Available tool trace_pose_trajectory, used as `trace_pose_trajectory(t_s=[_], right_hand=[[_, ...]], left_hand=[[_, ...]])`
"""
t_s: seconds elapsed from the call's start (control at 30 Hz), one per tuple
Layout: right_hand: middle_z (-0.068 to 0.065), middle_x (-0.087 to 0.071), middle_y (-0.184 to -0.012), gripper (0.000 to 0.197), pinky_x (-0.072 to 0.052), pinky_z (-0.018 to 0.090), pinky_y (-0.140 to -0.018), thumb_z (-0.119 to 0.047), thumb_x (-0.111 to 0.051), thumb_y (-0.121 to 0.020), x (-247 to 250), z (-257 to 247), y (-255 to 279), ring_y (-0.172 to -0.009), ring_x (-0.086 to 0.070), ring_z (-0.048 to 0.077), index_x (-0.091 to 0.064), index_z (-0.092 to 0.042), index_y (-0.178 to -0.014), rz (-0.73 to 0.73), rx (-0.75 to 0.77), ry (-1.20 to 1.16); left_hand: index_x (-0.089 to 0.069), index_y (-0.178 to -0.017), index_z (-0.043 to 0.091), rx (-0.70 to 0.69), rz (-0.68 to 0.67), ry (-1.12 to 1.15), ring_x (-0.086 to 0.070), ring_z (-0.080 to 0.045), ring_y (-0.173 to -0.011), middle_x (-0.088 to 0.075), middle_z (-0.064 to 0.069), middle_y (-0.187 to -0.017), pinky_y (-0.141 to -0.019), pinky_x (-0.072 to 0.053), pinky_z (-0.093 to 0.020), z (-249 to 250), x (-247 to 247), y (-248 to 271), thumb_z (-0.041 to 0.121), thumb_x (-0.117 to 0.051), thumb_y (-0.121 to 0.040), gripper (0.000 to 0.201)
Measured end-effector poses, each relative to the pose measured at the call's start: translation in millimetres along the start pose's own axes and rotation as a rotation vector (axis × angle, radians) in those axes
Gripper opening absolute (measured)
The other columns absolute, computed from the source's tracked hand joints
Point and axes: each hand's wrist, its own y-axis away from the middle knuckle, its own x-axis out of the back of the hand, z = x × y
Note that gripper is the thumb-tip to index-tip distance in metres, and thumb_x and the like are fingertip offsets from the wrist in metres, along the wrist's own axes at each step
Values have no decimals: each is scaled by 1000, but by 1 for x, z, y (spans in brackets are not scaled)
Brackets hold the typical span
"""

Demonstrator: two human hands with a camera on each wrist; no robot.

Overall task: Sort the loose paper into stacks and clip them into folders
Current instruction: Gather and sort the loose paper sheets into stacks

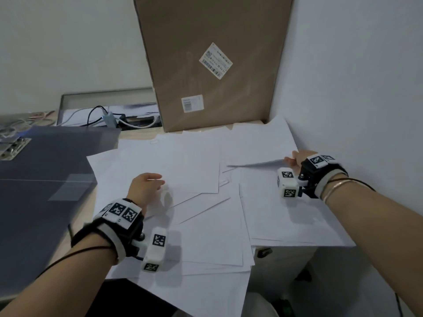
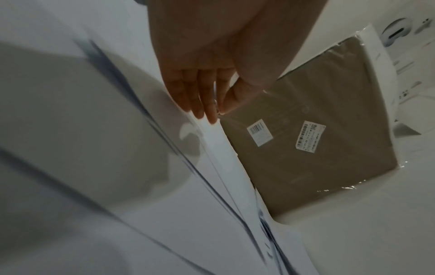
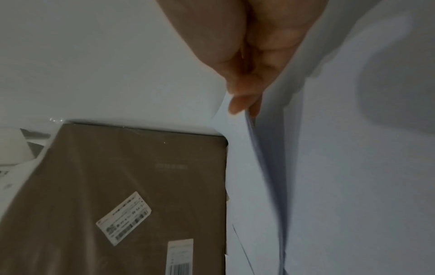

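Loose white paper sheets (image 1: 196,170) were spread in overlapping layers across the light wood counter (image 1: 137,133), some overhanging the near edge. The left hand (image 1: 146,186) was laid over the spread left of centre, fingers (image 2: 200,100) straight and close together, tips touching the top sheet, nothing gripped. The right hand (image 1: 297,159) was seen at the far right of the spread, next to the white wall (image 1: 354,88); the edge of a thin white sheet bundle (image 1: 256,164) was pinched between thumb and fingers (image 3: 237,106), that edge raised off the sheets below. The sheet count in the pinch could not be told.

A dark grey translucent plastic folder (image 1: 41,184) was laid flat on the left of the counter, beside the paper, its right edge touching or slightly under the nearest sheet. A small metal clip part (image 1: 13,147) was seen at its far left corner; detail was too small to read.

A tall brown cardboard box (image 1: 212,65) with two white barcode labels was stood upright at the back of the counter, just behind the paper. Black and white cables (image 1: 109,117) were seen behind the folder, left of the box.
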Motion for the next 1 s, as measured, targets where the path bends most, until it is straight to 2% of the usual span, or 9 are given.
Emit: trace_pose_trajectory(t_s=[0.03, 0.13, 0.2, 0.27, 0.47, 0.63, 0.77, 0.9, 1.0], right_hand=[[18, -50, -133, 47, -47, 33, -93, -33, -33, -102, -1, 0, -2, -116, -54, 28, -38, 0, -134, 37, 56, 69], [24, -47, -136, 58, -53, 27, -73, -27, -55, -93, -13, -1, 7, -120, -54, 34, -36, 5, -137, 20, 46, 82], [22, -45, -140, 73, -50, 37, -89, -29, -64, -83, -20, -4, 20, -122, -51, 35, -33, 3, -141, 90, 79, 232], [14, -37, -147, 64, -36, 34, -106, -24, -60, -88, -36, -8, 46, -131, -41, 31, -34, -7, -144, 90, 196, 379], [3, -34, -151, 56, -29, 25, -107, -26, -60, -89, -118, -2, 128, -136, -36, 20, -40, -19, -142, -386, 473, 711], [10, -11, -158, 74, -21, 39, -116, -38, -51, -91, -168, 10, 152, -145, -13, 29, -13, -13, -150, -560, 392, 1140], [4, 3, -160, 75, -9, 50, -118, -39, -48, -93, -187, 7, 160, -146, 8, 34, -6, -18, -151, -649, 385, 1131], [-1, 6, -160, 75, -3, 42, -119, -34, -50, -94, -204, 4, 165, -146, 13, 26, -6, -19, -152, -712, 448, 1038], [-2, -6, -160, 69, -7, 35, -118, -32, -52, -92, -213, 7, 163, -148, 1, 21, -18, -21, -151, -725, 518, 944]], left_hand=[[-62, -115, 2, -15, 28, -40, -59, -29, -96, -64, -16, -111, -79, -45, -30, -5, 8, -3, 2, -57, -89, 26], [-58, -121, 4, -22, 88, -115, -54, -33, -116, -57, -14, -128, -100, -43, -39, -18, 31, -6, 6, -58, -88, 33], [-55, -126, 10, -4, 153, -232, -49, -33, -123, -52, -13, -136, -107, -38, -44, -25, 45, -8, 16, -61, -86, 41], [-50, -134, 14, 39, 193, -429, -42, -34, -130, -46, -14, -143, -110, -33, -43, -28, 57, -8, 27, -62, -86, 52], [-16, -152, 14, 202, 118, -602, -10, -39, -145, -15, -18, -158, -117, -16, -47, -35, 69, -7, 45, -56, -90, 80], [-19, -150, 10, 182, 90, -537, -29, -37, -138, -28, -18, -152, -111, -30, -43, -34, 72, -12, 42, -60, -86, 82], [-20, -150, 8, 110, 113, -396, -33, -36, -137, -29, -17, -152, -110, -33, -42, -30, 77, -18, 34, -66, -85, 84], [-22, -149, 8, 128, 112, -197, -40, -32, -134, -35, -13, -150, -110, -36, -47, -32, 92, -24, 30, -69, -82, 85], [-39, -141, 9, 157, 123, -114, -55, -31, -119, -53, -10, -137, -102, -44, -49, -42, 104, -30, 42, -73, -56, 98]])
